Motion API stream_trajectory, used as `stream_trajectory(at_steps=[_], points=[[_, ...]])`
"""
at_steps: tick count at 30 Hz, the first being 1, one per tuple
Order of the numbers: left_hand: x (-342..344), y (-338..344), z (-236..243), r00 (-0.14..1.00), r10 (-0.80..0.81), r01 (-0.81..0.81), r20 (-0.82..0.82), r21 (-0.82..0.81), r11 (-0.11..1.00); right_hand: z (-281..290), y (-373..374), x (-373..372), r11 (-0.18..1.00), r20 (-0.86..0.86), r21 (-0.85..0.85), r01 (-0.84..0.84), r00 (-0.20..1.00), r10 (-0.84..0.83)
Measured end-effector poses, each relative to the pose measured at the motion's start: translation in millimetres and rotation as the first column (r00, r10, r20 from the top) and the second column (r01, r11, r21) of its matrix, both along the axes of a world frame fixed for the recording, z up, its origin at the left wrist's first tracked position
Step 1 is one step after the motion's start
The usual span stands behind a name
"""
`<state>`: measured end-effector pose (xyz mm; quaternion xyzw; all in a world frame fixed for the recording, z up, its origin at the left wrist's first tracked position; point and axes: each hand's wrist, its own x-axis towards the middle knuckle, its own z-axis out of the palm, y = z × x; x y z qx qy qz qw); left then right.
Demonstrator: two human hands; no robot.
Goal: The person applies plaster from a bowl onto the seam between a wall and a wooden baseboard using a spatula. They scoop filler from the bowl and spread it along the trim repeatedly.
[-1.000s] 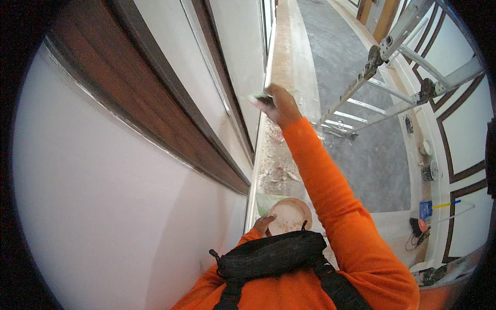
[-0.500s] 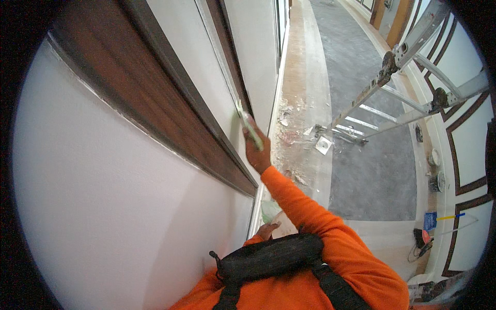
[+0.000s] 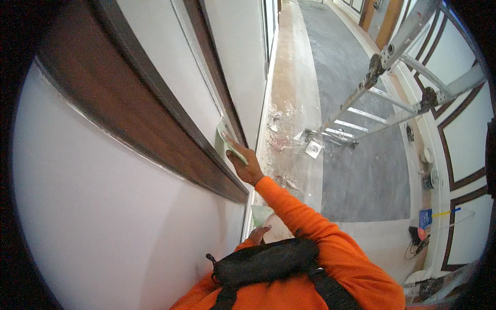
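Observation:
My right hand (image 3: 245, 164) reaches forward along the wall, its fingers wrapped round a pale green putty spreader (image 3: 226, 135). The spreader's blade lies against the white wall panel beside a narrow dark wood trim strip (image 3: 219, 67). Close to my body, my left hand (image 3: 258, 235) is partly hidden by the black chest pouch (image 3: 266, 262). Its thumb lies over a pale, rounded flat piece (image 3: 278, 230), and a pale green sheet-like piece (image 3: 261, 215) sticks up just beyond the fingers. Exactly how the left fingers grip these is hidden.
A wide dark wood panel frame (image 3: 139, 108) crosses the left wall. Plaster scraps (image 3: 274, 126) litter the floor along the skirting, near a white square plate (image 3: 313, 149). An aluminium ladder (image 3: 361, 101) stands at right. Buckets (image 3: 430, 180) and a blue-headed brush (image 3: 425, 218) sit by the right wall.
My right hand has drawn back toward me and slightly left with the spreader, whose blade now shows broader against the wall. The pale piece at my left hand shows more.

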<state>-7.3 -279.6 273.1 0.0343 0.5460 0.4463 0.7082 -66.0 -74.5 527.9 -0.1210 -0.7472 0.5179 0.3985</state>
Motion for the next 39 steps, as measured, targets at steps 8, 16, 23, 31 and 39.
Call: stream_trajectory(at_steps=[8, 16, 23, 31, 39], points=[[1.4, 1.6, 15.1, 1.0, 0.002, -0.002, 0.013, 0.004, 1.0, -12.4, 20.9, 35.1, 0.654, -0.179, -0.752, -0.085, 0.981, -0.078], [3.5, 0.0, 16.1, 1.0, 0.013, -0.013, 0.019, 0.011, 1.0, 37.3, 38.4, -7.6, 0.279, -0.317, -0.916, -0.287, 0.946, -0.069], [-7.6, -14.3, 20.8, 0.998, -0.013, 0.013, -0.053, -0.001, 1.0, 44.6, 59.1, -39.4, 0.944, 0.195, -0.029, 0.328, 0.928, -0.316], [-17.7, -51.0, -4.8, 0.983, 0.171, -0.173, -0.073, -0.03, 0.984, 88.4, 52.6, -64.8, -0.137, -0.406, -0.867, -0.479, 0.838, -0.364], [12.2, 1.2, 15.8, 0.995, 0.087, -0.089, 0.041, 0.029, 0.996, 32.9, 37.2, 23.0, 0.54, -0.124, -0.84, -0.055, 0.988, -0.093]])
